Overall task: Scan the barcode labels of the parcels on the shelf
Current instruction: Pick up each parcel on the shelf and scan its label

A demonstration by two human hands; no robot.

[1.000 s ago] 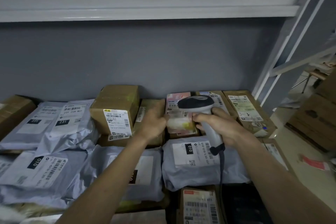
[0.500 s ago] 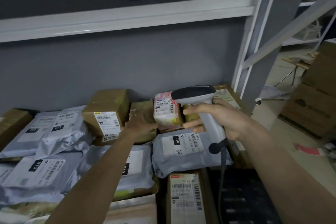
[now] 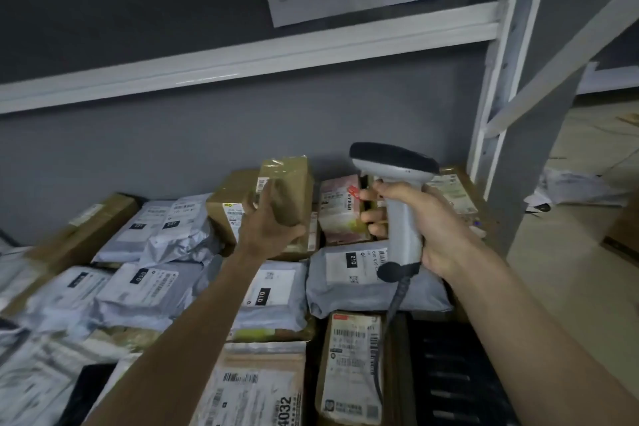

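Head view: shelf (image 3: pixel 242 55) packed with parcels, grey bags (image 3: pixel 373 284) at six o'clock. Left arm stretches toward twelve o'clock; left hand (image 3: pixel 268 218) grips a brown box (image 3: pixel 288 190), fingers curled round it, box lifted upright, long axis vertical. Right hand (image 3: pixel 425 218) wraps the scanner (image 3: pixel 397 190) handle, fingers closed; head points toward nine o'clock at the pink parcel (image 3: pixel 340 209).

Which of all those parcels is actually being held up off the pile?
The small brown cardboard box, gripped upright by the left hand at the back. The other parcels lie on the shelf; the right hand holds the scanner.
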